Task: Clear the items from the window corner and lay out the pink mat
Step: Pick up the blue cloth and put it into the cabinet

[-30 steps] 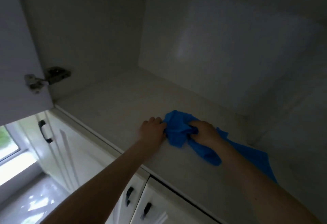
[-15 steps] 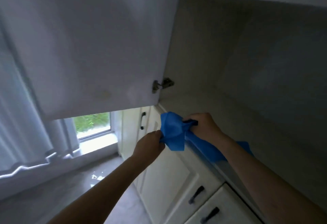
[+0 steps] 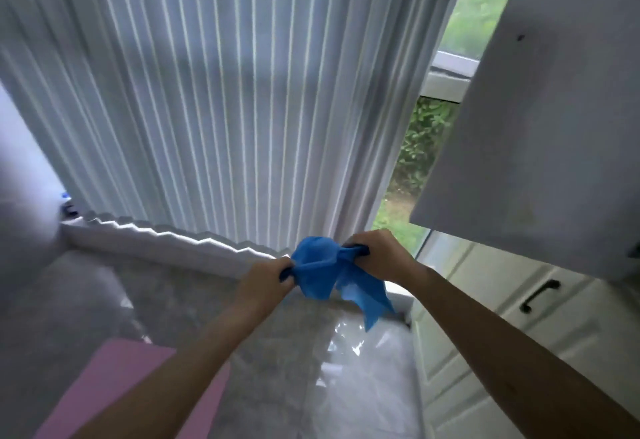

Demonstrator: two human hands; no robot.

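A crumpled blue cloth (image 3: 325,274) hangs in the air between my two hands, in front of the window curtain. My left hand (image 3: 265,279) grips its left end with curled fingers. My right hand (image 3: 375,251) grips its upper right end, and a loose corner of the cloth dangles below. The pink mat (image 3: 117,386) lies flat on the grey floor at the lower left, partly hidden behind my left forearm.
A white pleated curtain (image 3: 221,99) covers most of the window; its hem meets the sill. An open white cabinet door (image 3: 540,119) hangs at the upper right. White lower cabinets with a black handle (image 3: 538,294) line the right side. The grey tiled floor (image 3: 363,369) shines below.
The view swung left from the cabinet shelf to the window. Both hands lifted the blue cloth off the shelf and now hold it in the air before the curtain.
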